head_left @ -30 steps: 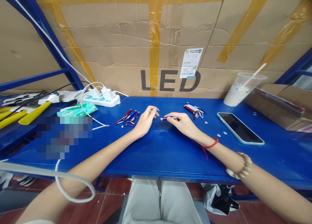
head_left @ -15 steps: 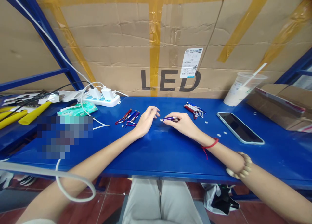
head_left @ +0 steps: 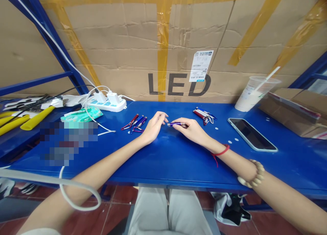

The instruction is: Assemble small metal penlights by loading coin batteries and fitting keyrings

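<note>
My right hand [head_left: 192, 130] grips a small purple metal penlight [head_left: 176, 124], its silver tip pointing left toward my other hand. My left hand [head_left: 154, 127] rests on the blue table with its fingers loosely stretched out. A narrow gap separates its fingertips from the penlight, and nothing shows in it. Just left of that hand lie a red penlight [head_left: 134, 120], a blue one [head_left: 138, 120] and a purple one [head_left: 142, 121], with carabiner clips. Beyond my right hand is a bunch of red, silver and blue penlights [head_left: 203, 114] with clips.
A phone [head_left: 252, 134], a drink cup with a straw [head_left: 251, 95] and a cardboard box [head_left: 293, 108] stand right. Left are a white power strip [head_left: 109, 104], a green tissue pack [head_left: 81, 115] and yellow-handled tools [head_left: 37, 118]. A large carton [head_left: 127, 50] backs the table; a white cable [head_left: 79, 207] loops in front.
The penlight in my right hand has shifted very slightly left and up and lies more level. My left hand has barely moved.
</note>
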Motion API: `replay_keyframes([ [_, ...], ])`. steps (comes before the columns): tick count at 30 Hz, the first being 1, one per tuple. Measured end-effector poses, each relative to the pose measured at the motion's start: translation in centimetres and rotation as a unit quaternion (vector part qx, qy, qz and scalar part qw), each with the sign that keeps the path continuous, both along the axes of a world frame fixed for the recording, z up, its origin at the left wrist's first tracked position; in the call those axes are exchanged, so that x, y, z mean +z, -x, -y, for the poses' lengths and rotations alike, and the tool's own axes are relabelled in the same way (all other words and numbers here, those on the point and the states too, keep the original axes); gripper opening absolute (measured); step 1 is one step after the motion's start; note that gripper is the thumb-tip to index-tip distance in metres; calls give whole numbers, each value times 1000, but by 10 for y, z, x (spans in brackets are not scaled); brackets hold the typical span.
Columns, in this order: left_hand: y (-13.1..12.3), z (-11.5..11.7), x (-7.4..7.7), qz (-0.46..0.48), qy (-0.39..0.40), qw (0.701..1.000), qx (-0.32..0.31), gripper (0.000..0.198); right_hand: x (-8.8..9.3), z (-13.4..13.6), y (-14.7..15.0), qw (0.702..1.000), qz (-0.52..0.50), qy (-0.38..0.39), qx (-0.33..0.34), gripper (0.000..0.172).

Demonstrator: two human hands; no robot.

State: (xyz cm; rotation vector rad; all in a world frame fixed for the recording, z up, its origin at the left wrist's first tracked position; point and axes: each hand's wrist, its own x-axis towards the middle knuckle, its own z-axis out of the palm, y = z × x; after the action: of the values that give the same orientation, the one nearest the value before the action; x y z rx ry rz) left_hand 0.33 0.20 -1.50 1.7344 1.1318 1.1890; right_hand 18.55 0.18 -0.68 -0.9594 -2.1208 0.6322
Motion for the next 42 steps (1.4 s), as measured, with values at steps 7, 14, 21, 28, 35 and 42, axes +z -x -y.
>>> replay_keyframes([
  [7,0,0,0,4,2,1000,-4,29,3,2,-1,1000,18,-5,7,28],
  [14,0,1,2,4,3,1000,-1,29,2,1,-1,999,28,-2,18,28],
  [21,0,1,1,5,1,1000,1,28,1,2,0,1000,23,-4,13,24],
  [28,0,1,0,2,0,1000,-4,29,1,2,0,1000,15,-15,3,25],
  [35,-1,2,2,2,6,1000,-5,29,2,2,0,1000,19,-11,-4,28],
  [42,0,0,1,2,11,1000,-10,29,1,0,-2,1000,12,14,18,32],
])
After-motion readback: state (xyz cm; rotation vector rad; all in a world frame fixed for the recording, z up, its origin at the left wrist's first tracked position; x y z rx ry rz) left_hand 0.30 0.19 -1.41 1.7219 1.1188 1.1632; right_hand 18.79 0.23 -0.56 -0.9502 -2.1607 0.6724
